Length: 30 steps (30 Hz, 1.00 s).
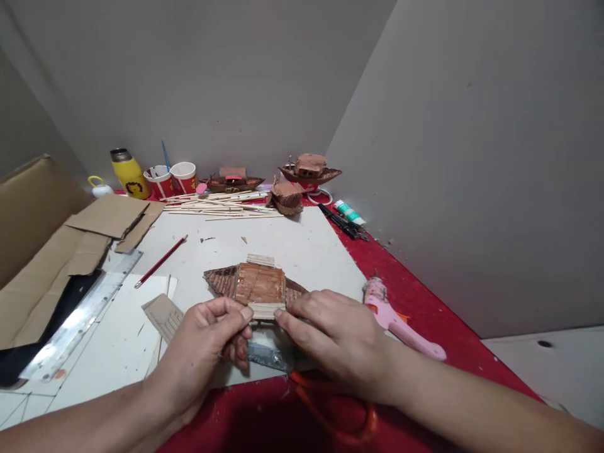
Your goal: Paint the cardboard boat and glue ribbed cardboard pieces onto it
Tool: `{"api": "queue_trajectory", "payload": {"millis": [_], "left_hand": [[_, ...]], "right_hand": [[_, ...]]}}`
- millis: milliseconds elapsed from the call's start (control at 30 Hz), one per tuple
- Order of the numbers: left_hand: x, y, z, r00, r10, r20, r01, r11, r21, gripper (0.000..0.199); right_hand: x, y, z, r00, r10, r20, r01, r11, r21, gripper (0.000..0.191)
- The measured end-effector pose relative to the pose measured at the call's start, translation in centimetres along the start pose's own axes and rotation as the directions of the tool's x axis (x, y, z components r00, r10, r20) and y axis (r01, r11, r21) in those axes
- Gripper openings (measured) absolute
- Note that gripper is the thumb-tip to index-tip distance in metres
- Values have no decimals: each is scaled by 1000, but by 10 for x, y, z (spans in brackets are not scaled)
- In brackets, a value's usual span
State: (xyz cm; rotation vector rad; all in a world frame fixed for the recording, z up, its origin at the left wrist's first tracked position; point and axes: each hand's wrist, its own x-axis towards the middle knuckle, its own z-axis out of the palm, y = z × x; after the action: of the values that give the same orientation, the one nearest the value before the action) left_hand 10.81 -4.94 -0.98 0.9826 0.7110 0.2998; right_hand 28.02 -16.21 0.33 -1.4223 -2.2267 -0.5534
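Note:
A small brown model boat with pointed ends and a painted, glossy flat middle lies on the white board in front of me. Along its near side is a short pale strip of wooden sticks. My left hand pinches the strip's left end between thumb and fingers. At the right end, my right hand has its thumb and fingertips closed on it. A similar pale strip sits at the boat's far side. Scissors with orange handles lie under my hands, partly hidden.
Right of my hands is a pink glue gun. A pencil, steel ruler and cardboard pieces lie left. Wooden sticks, paper cups, a yellow bottle and model boats stand along the back.

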Motion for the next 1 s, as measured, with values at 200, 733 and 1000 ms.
{"api": "queue_trajectory", "payload": {"millis": [200,733,1000], "left_hand": [[4,1,-3,1000,-13,28,14,999,-34,27],[24,-7,-25,982,163,-90,-154,983,103,35],[21,-6,-24,982,171,-79,-158,976,153,39]], "right_hand": [[-5,5,3,999,28,22,-29,998,55,19],[2,0,10,991,45,124,-49,998,31,23],[4,-2,9,995,9,103,-10,1000,12,22]]}}
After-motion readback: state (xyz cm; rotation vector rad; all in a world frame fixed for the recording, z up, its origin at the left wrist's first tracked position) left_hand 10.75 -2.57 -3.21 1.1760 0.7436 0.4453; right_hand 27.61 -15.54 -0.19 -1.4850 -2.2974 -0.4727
